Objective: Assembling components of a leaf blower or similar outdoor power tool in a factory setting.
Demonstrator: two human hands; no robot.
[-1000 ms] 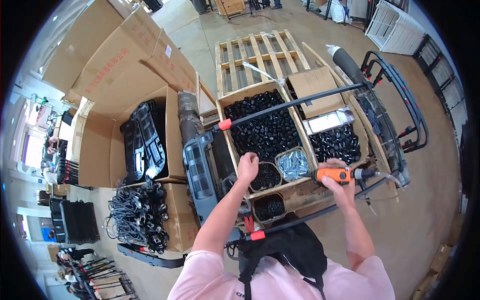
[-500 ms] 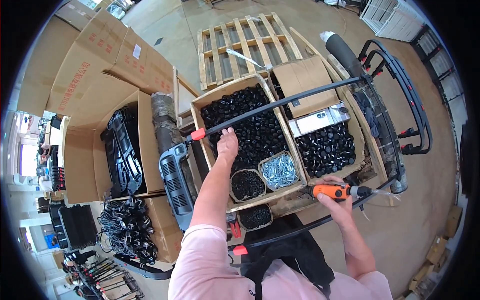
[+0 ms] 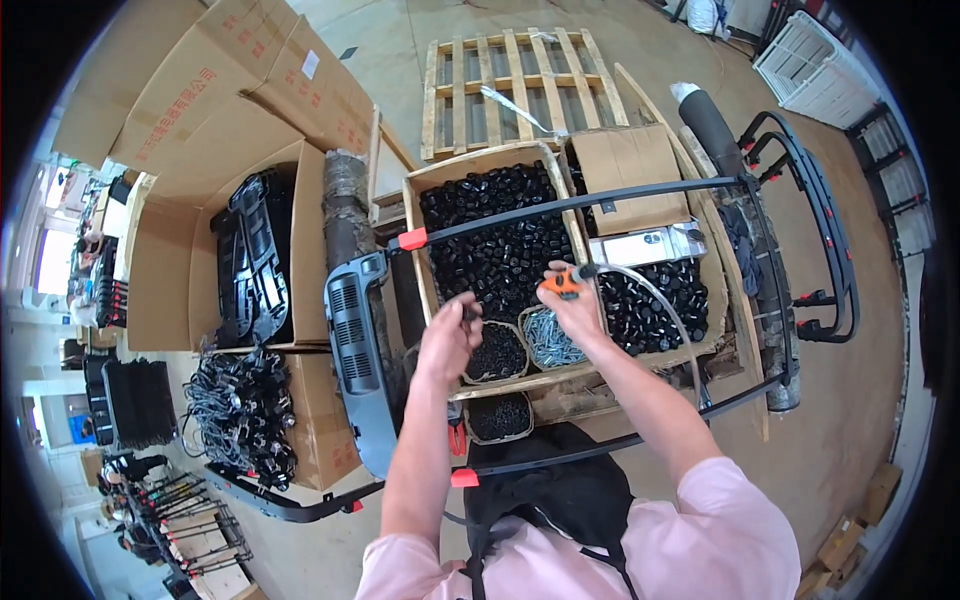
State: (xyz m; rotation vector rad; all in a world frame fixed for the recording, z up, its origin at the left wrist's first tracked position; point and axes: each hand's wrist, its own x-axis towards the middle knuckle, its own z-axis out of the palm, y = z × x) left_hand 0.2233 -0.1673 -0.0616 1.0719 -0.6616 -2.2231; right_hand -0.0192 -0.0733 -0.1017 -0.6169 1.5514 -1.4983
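In my right hand is an orange power screwdriver, held above the box of silver screws; its hose curves away to the right. My left hand is closed around a small black part, beside a tub of small black pieces. Beyond both hands, a large bin holds many black plastic caps. A dark tubular frame with red end pieces spans the bins. At its left stands a grey vented panel.
Another bin of black caps is at the right, under a cardboard sheet. A cardboard box with black moulded parts stands left, above a heap of cables. A wooden pallet lies farther off.
My right hand has brought the screwdriver leftward from the right side to above the silver screws. My left hand has drawn back from the caps bin and now pinches a small black part.
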